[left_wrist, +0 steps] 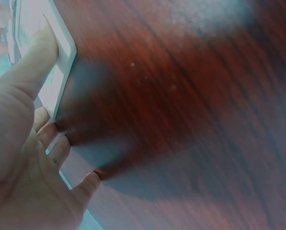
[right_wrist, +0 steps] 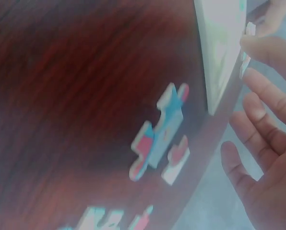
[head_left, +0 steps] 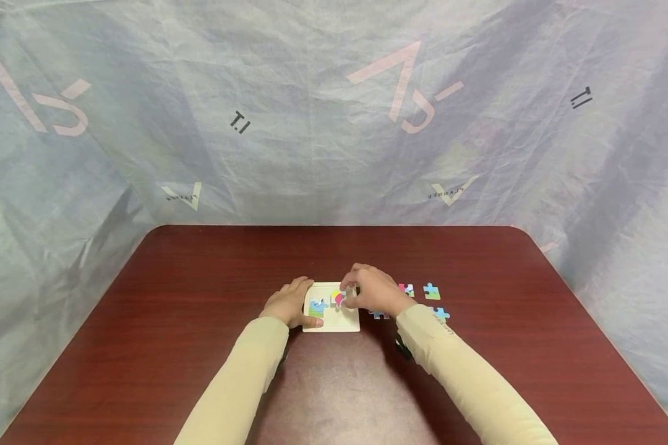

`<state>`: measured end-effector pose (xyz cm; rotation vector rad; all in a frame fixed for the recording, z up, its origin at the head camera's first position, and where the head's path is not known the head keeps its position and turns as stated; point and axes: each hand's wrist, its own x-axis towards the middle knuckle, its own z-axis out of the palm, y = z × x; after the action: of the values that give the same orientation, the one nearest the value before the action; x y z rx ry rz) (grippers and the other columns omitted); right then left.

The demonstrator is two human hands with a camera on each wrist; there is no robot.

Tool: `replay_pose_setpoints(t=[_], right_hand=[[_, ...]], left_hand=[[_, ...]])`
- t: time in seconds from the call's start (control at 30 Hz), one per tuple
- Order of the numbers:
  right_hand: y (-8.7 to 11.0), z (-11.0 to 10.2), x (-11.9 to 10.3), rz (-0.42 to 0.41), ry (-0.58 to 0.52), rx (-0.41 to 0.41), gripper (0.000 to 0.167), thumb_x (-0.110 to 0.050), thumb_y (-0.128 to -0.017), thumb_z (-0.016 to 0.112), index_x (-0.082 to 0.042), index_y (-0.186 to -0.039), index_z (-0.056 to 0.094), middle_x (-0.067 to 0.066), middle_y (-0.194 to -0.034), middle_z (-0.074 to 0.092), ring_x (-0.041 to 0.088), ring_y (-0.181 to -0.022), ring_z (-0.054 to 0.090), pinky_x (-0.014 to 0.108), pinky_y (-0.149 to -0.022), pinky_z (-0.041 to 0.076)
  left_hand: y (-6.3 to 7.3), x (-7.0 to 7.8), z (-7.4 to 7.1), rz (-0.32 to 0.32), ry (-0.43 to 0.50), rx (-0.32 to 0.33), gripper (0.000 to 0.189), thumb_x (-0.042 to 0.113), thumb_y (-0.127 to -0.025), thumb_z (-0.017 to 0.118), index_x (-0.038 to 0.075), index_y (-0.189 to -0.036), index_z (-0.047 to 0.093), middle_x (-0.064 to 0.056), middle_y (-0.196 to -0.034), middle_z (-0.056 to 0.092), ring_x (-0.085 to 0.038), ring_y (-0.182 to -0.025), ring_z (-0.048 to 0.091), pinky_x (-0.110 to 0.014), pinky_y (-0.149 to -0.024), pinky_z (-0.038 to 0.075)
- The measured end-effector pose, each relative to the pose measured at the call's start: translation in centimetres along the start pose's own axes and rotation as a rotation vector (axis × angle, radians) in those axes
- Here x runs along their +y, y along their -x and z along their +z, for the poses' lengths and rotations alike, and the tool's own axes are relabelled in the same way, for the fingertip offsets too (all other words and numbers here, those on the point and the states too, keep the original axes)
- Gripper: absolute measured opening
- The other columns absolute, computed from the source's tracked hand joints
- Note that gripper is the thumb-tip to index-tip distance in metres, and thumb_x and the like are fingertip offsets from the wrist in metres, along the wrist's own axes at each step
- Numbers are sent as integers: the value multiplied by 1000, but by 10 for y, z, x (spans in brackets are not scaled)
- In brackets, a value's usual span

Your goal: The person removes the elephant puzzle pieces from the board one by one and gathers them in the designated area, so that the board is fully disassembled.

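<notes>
A shallow white puzzle tray [head_left: 339, 327] lies on the table between the two hands. My left hand [head_left: 289, 304] holds its left side, the thumb over the near rim and the other fingers along the outer edge. Inside, at the left, lies a blue and green jigsaw patch [head_left: 316, 307]. Between thumb and index finger, my right hand [head_left: 375, 292] pinches a jigsaw piece [head_left: 338, 299] with yellow and pink on it, above the tray's right half. The right wrist view shows that piece [right_wrist: 247, 55] edge-on, the remaining fingers spread loosely.
Loose jigsaw pieces lie right of the tray, among them a blue one [head_left: 431, 291], a pink and white one [head_left: 406, 288] and another [head_left: 441, 314] beside the right sleeve. A dark object [head_left: 403, 347] shows under the right forearm. A grey cloth [head_left: 312, 123] hangs behind the table [head_left: 200, 278].
</notes>
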<state>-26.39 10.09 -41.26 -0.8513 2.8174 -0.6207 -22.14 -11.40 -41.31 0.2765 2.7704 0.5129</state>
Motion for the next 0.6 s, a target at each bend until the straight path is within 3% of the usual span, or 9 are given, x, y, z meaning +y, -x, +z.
replay_pose_setpoints(t=[0.6], right_hand=[[37,-25,17,-11,11,16,26,-26,-83,86,-15,-105,78,2,-103,63,21,-88,62,37,-75,52]], left_hand=[[0,-3,3,23,-4,17,93,37,-84,85,2,-154,37,-17,-160,34,-39,-143,37,-55,-114,35]])
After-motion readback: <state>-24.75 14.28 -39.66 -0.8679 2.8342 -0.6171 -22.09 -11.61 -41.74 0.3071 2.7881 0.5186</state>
